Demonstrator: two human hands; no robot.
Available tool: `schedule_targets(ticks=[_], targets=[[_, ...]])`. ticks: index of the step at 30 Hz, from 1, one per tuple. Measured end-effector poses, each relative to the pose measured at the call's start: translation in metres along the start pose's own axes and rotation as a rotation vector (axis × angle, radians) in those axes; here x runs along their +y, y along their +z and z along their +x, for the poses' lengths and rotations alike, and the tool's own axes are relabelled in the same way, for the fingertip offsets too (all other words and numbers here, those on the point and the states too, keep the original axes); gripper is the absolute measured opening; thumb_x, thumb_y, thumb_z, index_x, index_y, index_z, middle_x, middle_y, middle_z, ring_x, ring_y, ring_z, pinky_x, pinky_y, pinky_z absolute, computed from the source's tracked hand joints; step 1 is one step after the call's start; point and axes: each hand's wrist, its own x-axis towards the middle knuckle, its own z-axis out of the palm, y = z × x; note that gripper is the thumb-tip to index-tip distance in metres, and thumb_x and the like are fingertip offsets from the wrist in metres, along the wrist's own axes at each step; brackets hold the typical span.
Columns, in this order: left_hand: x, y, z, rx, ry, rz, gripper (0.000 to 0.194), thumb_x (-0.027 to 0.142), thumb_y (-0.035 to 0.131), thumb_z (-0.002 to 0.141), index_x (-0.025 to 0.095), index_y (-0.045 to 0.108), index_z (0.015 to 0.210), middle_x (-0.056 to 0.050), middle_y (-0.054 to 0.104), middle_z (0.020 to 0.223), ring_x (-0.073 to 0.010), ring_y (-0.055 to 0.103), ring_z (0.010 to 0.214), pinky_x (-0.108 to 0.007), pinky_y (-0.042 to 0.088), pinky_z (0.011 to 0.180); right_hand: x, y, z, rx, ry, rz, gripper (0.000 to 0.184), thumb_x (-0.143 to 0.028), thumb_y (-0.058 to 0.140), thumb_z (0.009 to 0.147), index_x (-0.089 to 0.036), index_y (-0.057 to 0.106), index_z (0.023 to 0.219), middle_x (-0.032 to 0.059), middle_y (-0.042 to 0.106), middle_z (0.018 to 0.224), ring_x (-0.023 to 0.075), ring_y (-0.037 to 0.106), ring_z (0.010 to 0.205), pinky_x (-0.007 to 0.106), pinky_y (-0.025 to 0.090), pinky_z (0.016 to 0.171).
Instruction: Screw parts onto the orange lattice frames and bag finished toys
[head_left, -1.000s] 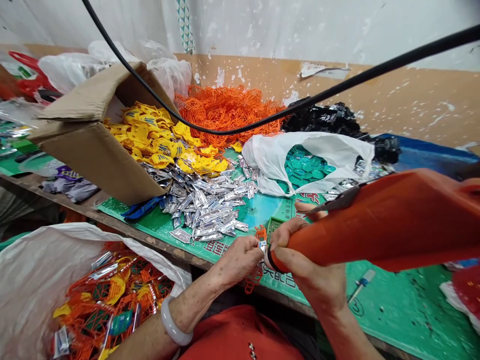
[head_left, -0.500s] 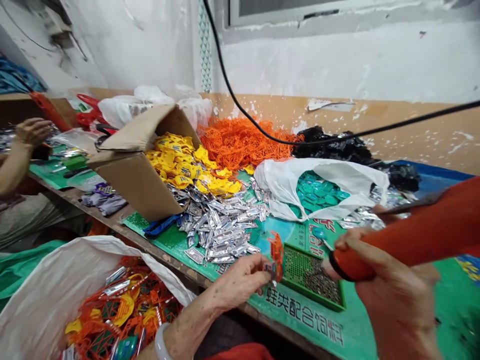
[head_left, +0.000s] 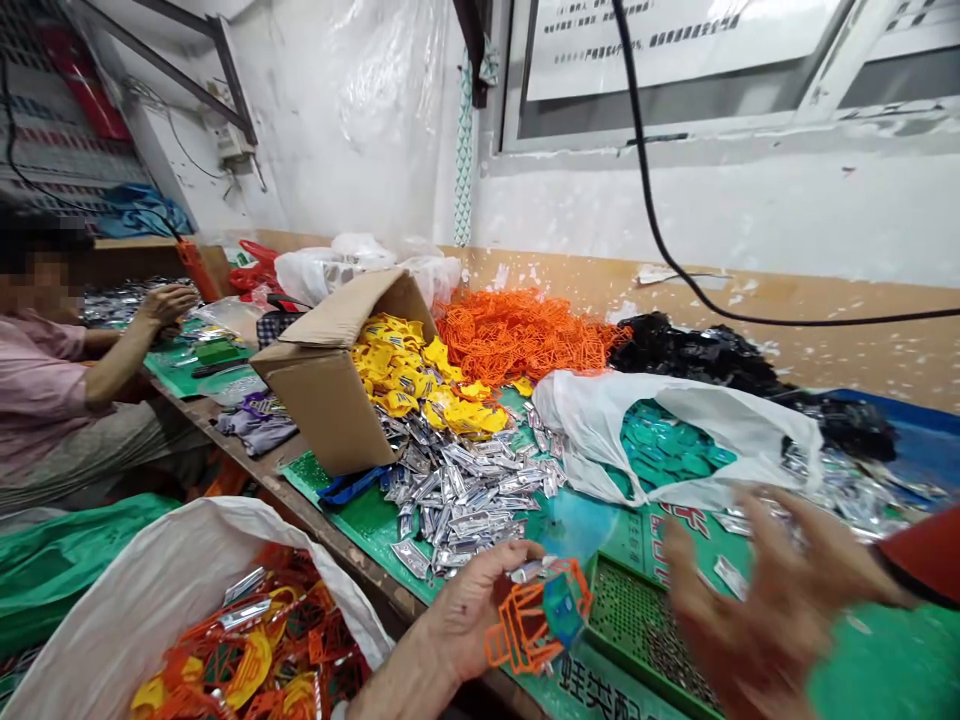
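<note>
My left hand [head_left: 476, 605] is closed on an orange plastic frame [head_left: 521, 625] with a teal piece [head_left: 564, 607] and a silver piece on it, just left of the green tray. My right hand [head_left: 765, 600] is smeared by motion above the tray's right side, its fingers spread and no object visible in them. Close to its wrist, a red-orange power screwdriver [head_left: 926, 555] is cut off by the right edge. Small dark screws [head_left: 679, 640] lie in the perforated green tray [head_left: 622, 655].
A tilted cardboard box [head_left: 322, 395] spills yellow parts [head_left: 397, 370] beside silver pieces [head_left: 472, 500]. Behind lie orange frames [head_left: 525, 335] and black parts [head_left: 690, 350]. A white bag [head_left: 577, 420] holds teal pieces. An open sack [head_left: 142, 590] stands lower left; a co-worker [head_left: 45, 390] sits beyond.
My right hand has come off the screwdriver, which is now farther right. The orange frame in my left hand has turned to show its broad side. The view has shifted left and up.
</note>
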Motion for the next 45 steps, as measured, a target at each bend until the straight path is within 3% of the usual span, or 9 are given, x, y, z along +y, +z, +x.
schedule_targets(ticks=[2,4,9,17,22,28,33,37,45], targets=[[0.006,-0.002,-0.002,0.000,-0.002,-0.111,0.012,0.028,0.063,0.079,0.016,0.065,0.080,-0.004,0.072,0.073,-0.0194,0.068,0.065,-0.037,0.051,0.075,0.010,0.044,0.015,-0.207,-0.232,-0.317,0.031,-0.023,0.061,0.083,-0.021,0.059,0.114,0.0118,0.057,0.114,0.0333,0.049,0.117,0.057,0.040,0.096],[0.012,-0.004,-0.004,-0.004,0.024,-0.210,0.019,0.030,0.059,0.082,0.013,0.067,0.079,-0.006,0.073,0.074,-0.0208,0.069,0.068,-0.040,0.051,0.080,0.021,0.091,0.033,-0.382,-0.277,-0.386,0.020,-0.020,0.053,0.088,-0.019,0.065,0.105,0.0105,0.063,0.105,0.0261,0.057,0.104,0.049,0.046,0.093],[0.023,-0.008,-0.013,0.070,0.002,-0.267,0.040,0.042,0.048,0.088,0.012,0.067,0.072,-0.009,0.071,0.064,-0.0237,0.068,0.061,-0.042,0.051,0.075,0.044,0.183,0.066,-0.752,-0.341,-0.522,0.027,-0.031,0.055,0.092,-0.018,0.059,0.115,0.0085,0.060,0.120,0.0202,0.060,0.104,0.042,0.052,0.088],[0.033,-0.019,-0.021,-0.028,-0.042,-0.359,0.047,0.057,0.050,0.085,0.013,0.068,0.085,-0.010,0.073,0.073,-0.0287,0.068,0.066,-0.043,0.051,0.061,0.060,0.236,0.076,-1.053,-0.346,-0.565,0.033,-0.032,0.056,0.091,-0.016,0.056,0.120,0.0091,0.059,0.121,0.0212,0.061,0.104,0.043,0.053,0.087],[0.034,-0.028,-0.018,-0.160,-0.017,-0.354,0.059,0.067,0.048,0.081,0.016,0.065,0.105,-0.012,0.073,0.087,-0.0315,0.068,0.075,-0.044,0.052,0.061,0.059,0.225,0.073,-1.062,-0.247,-0.484,0.033,-0.033,0.056,0.091,-0.016,0.056,0.120,0.0091,0.059,0.122,0.0214,0.060,0.105,0.043,0.052,0.087],[0.035,-0.030,-0.016,-0.282,0.087,-0.270,0.065,0.072,0.050,0.078,0.018,0.061,0.111,-0.013,0.071,0.098,-0.0292,0.068,0.081,-0.040,0.052,0.064,0.046,0.179,0.065,-1.046,-0.008,-0.154,0.029,-0.034,0.055,0.092,-0.016,0.058,0.114,0.0078,0.061,0.115,0.0188,0.062,0.097,0.040,0.053,0.084],[0.025,-0.024,-0.010,-0.150,0.164,-0.088,0.044,0.033,0.074,0.074,0.021,0.059,0.114,-0.003,0.070,0.086,-0.0171,0.066,0.071,-0.028,0.051,0.062,0.027,0.131,0.053,-1.102,0.235,0.246,0.027,-0.039,0.053,0.090,-0.015,0.063,0.097,0.0026,0.067,0.083,0.0137,0.062,0.069,0.027,0.052,0.060],[0.015,-0.021,-0.009,0.012,0.291,0.243,0.054,0.015,0.069,0.073,0.022,0.056,0.124,0.001,0.066,0.082,-0.0082,0.057,0.057,-0.020,0.043,0.054,0.009,0.088,0.043,-1.093,0.391,0.472,0.028,-0.041,0.055,0.084,-0.016,0.061,0.097,0.0035,0.068,0.083,0.0139,0.062,0.067,0.027,0.051,0.060],[0.001,0.003,-0.020,-0.112,0.331,0.777,0.057,0.008,0.048,0.065,0.017,0.059,0.120,0.003,0.060,0.079,-0.0118,0.051,0.071,-0.021,0.040,0.066,-0.016,0.033,0.007,-1.091,0.516,0.470,0.017,-0.033,0.064,0.079,-0.020,0.066,0.090,0.0019,0.064,0.083,0.0174,0.060,0.077,0.032,0.052,0.069]])
